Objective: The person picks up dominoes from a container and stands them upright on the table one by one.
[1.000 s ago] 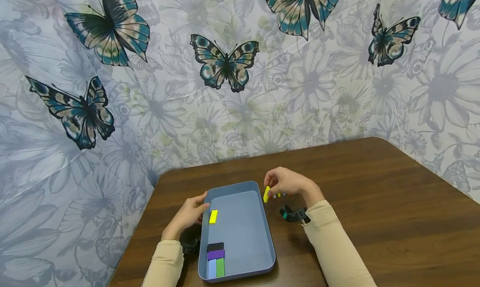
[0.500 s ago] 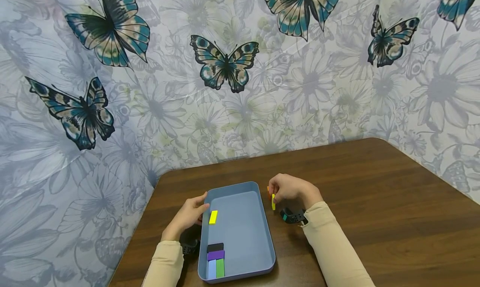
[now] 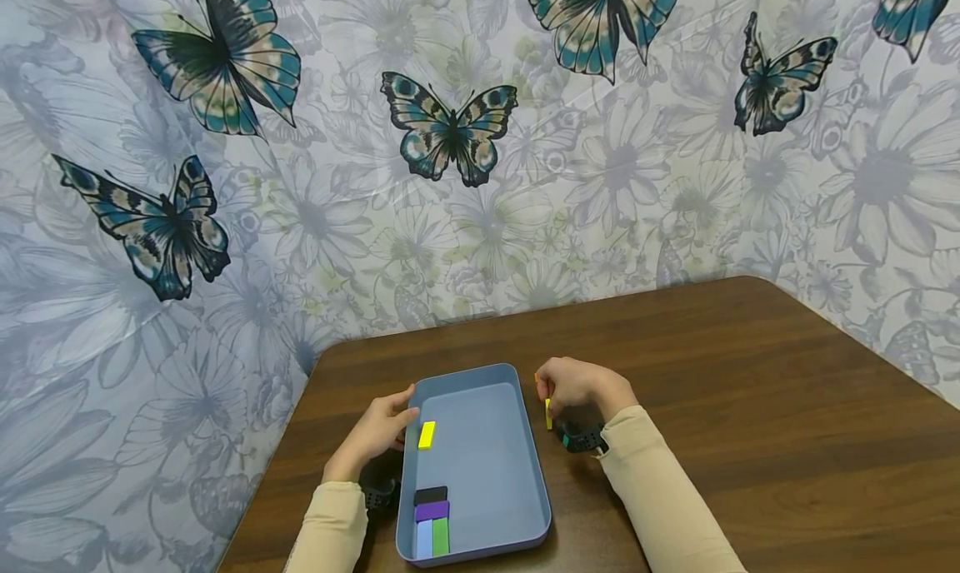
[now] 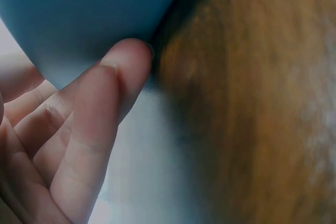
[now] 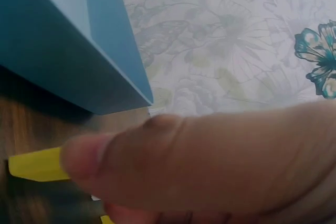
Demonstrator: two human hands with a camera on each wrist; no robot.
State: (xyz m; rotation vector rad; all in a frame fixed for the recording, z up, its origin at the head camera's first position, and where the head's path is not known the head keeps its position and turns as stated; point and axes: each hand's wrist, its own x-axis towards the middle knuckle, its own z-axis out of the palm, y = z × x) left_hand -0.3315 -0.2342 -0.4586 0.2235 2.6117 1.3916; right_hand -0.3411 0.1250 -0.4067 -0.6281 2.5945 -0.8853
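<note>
My left hand (image 3: pixel 373 431) grips the left wall of a blue-grey tray (image 3: pixel 491 456), its thumb over the rim and fingers outside. In the left wrist view, fingertips (image 4: pixel 128 59) press against the tray's outer side. Just right of the tray, my right hand (image 3: pixel 583 387) pinches a narrow yellow block (image 3: pixel 549 415) upright, low over the table. The right wrist view shows the thumb on this yellow block (image 5: pixel 37 165). A bit of orange (image 3: pixel 536 377) peeks out by the fingers. More small pieces lie partly hidden under the hand.
Inside the tray, another yellow block (image 3: pixel 427 435) lies near the left wall. At the near left corner sit a black block (image 3: pixel 431 495), a purple block (image 3: pixel 432 510), a light blue block (image 3: pixel 424 539) and a green block (image 3: pixel 440 536). A butterfly-patterned wall (image 3: pixel 480 248) stands behind the brown table (image 3: pixel 750 406).
My right hand has come down and nearer along the tray's right side, with the yellow block in its fingers. An orange bit now shows beside it. The left hand and tray stay put.
</note>
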